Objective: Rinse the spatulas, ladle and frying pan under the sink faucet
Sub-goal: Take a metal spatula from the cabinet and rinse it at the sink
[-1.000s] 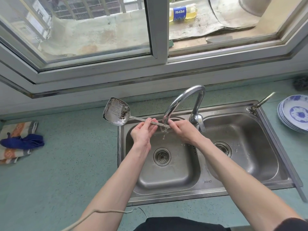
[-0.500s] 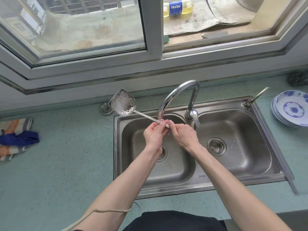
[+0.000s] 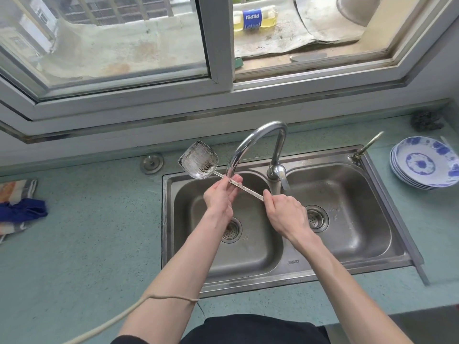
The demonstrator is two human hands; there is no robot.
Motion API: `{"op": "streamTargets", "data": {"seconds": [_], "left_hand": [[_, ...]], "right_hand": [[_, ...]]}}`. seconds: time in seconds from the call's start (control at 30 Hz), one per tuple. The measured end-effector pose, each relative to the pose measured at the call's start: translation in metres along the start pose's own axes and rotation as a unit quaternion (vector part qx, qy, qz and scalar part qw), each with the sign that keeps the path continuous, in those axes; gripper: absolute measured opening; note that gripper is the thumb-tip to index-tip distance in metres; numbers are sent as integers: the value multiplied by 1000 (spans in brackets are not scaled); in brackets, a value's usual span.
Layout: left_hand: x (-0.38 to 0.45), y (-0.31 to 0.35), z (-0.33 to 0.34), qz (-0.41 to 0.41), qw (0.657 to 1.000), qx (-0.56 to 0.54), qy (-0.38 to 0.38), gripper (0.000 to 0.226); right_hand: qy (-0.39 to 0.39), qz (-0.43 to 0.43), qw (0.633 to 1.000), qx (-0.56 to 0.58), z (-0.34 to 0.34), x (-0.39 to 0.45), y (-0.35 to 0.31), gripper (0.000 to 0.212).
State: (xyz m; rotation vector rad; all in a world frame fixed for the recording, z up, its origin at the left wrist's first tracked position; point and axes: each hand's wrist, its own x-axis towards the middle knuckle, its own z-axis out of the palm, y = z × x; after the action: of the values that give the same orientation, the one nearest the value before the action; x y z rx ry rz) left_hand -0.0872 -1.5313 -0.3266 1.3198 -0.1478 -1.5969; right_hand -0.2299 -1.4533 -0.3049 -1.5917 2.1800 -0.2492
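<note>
A steel spatula point(image 3: 198, 160) is held level over the left basin of the double sink point(image 3: 293, 265), its blade out past the sink's back left corner. My left hand point(image 3: 221, 194) holds the thin handle near the blade, right under the spout of the chrome faucet point(image 3: 250, 142). My right hand point(image 3: 283, 212) grips the handle's far end above the divider between the basins. Whether water runs from the spout is unclear. No ladle or frying pan shows.
A stack of blue-and-white plates point(image 3: 424, 165) sits on the counter right of the sink. A small tap point(image 3: 365, 147) stands at the sink's back right corner. A sink plug point(image 3: 152, 163) lies behind the left basin; cloths point(image 3: 19, 209) lie far left. A dark scourer point(image 3: 426, 121) sits by the wall.
The spatula's blade has shifted right, closer to the faucet. My right hand has slid back along the handle, so my hands are farther apart. My view has tilted slightly downward.
</note>
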Motion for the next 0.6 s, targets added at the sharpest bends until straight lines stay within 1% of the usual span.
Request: {"op": "streamTargets", "data": {"seconds": [0.07, 0.13, 0.2, 0.33, 0.47, 0.53, 0.6], "left_hand": [[2, 2, 0, 9, 1000, -16, 23, 10], [5, 5, -4, 22, 999, -20, 45, 11], [6, 4, -8, 22, 999, -5, 37, 8], [-6, -14, -2, 7, 1000, 4, 11, 10], [-21, -32, 5, -24, 999, 13, -26, 7], [-19, -30, 1, -45, 998, 14, -33, 11], [-12, -19, -5, -56, 998, 10, -28, 9]], "right_hand": [[1, 1, 1000, -9, -4, -3, 3, 64], [-1, 2, 1000, -15, -7, -7, 11, 64], [0, 2, 1000, -21, -9, -11, 17, 64], [20, 13, 999, -32, -10, -17, 12, 63], [21, 19, 999, -24, -9, -21, 8, 63], [11, 25, 999, -25, -14, -23, 15, 64], [4, 33, 999, -27, -23, -27, 24, 64]]}}
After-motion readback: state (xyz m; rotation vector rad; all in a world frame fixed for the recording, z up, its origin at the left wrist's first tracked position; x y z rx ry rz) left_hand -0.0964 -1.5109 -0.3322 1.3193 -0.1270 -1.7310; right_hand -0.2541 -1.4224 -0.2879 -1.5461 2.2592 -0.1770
